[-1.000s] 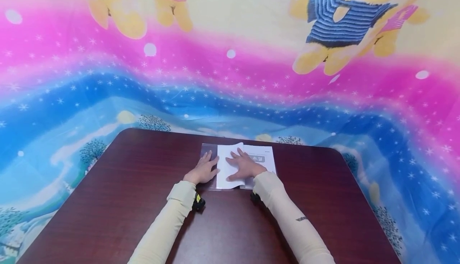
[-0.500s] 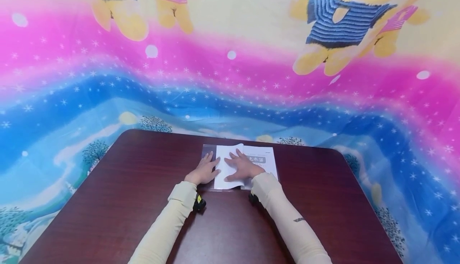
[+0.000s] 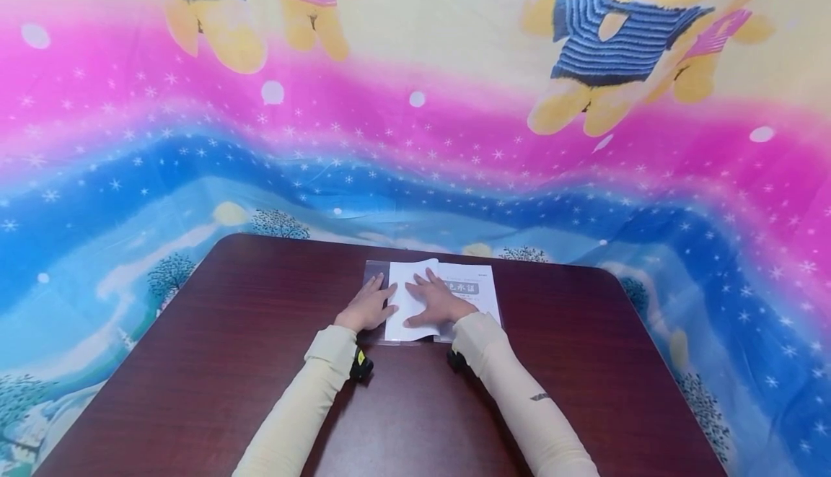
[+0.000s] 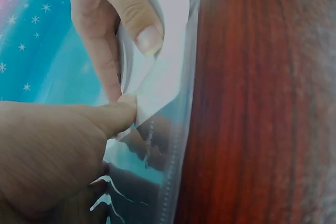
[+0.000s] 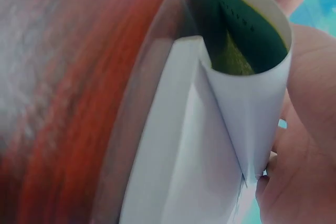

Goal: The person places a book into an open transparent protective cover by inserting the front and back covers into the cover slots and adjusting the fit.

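Note:
An open book [image 3: 487, 311] lies near the table's far edge, its printed page on the right. Its white cover flap [image 3: 400, 318] curves over toward the left; the right wrist view shows a green face [image 5: 257, 40] inside that bend. A clear plastic book cover [image 4: 170, 182] extends under and left of the flap. My left hand [image 3: 366, 309] rests on the plastic with fingers extended, its thumb touching the flap's edge in the left wrist view. Fingers spread, my right hand [image 3: 443, 302] presses on the white flap. Its thumb [image 4: 149, 40] bears on the flap.
The dark red-brown table [image 3: 227, 361] has rounded far corners. Behind it hangs a colourful cloth [image 3: 415, 152] printed with bears and snowflakes. Black wrist cameras [image 3: 361, 366] sit under both cuffs.
My right hand and the white flap have shifted slightly left, showing more print on the page. The left hand has stayed almost in place.

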`<state>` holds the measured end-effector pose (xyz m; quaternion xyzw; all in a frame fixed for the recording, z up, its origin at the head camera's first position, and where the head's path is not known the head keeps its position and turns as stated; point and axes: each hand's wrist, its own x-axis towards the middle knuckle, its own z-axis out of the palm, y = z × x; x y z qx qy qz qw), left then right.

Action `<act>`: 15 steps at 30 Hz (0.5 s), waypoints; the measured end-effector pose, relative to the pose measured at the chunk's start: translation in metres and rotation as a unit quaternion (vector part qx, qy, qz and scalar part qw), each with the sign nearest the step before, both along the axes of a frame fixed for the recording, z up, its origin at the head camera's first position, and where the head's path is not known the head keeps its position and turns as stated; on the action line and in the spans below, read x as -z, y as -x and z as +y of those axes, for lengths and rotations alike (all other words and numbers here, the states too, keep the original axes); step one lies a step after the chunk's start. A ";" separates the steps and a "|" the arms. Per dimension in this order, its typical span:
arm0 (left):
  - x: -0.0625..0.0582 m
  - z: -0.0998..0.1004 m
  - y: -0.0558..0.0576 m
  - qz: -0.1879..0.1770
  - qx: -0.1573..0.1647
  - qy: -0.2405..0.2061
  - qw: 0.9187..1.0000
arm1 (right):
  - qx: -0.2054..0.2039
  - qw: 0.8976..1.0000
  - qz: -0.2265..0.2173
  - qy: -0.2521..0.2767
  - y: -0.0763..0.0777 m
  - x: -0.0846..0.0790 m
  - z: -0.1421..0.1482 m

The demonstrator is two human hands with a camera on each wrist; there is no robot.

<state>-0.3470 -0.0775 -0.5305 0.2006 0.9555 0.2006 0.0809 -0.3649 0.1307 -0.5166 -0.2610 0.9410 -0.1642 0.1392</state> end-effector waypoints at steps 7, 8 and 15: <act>-0.003 -0.001 0.000 -0.013 -0.009 0.000 1.000 | 0.012 1.000 -0.008 0.008 -0.003 -0.003 0.003; -0.002 -0.001 0.000 -0.013 -0.009 0.000 1.000 | 0.013 1.000 -0.012 0.014 -0.003 -0.004 0.005; -0.002 -0.003 -0.001 -0.018 -0.005 -0.025 1.000 | 0.033 0.997 -0.053 0.055 -0.005 -0.010 0.025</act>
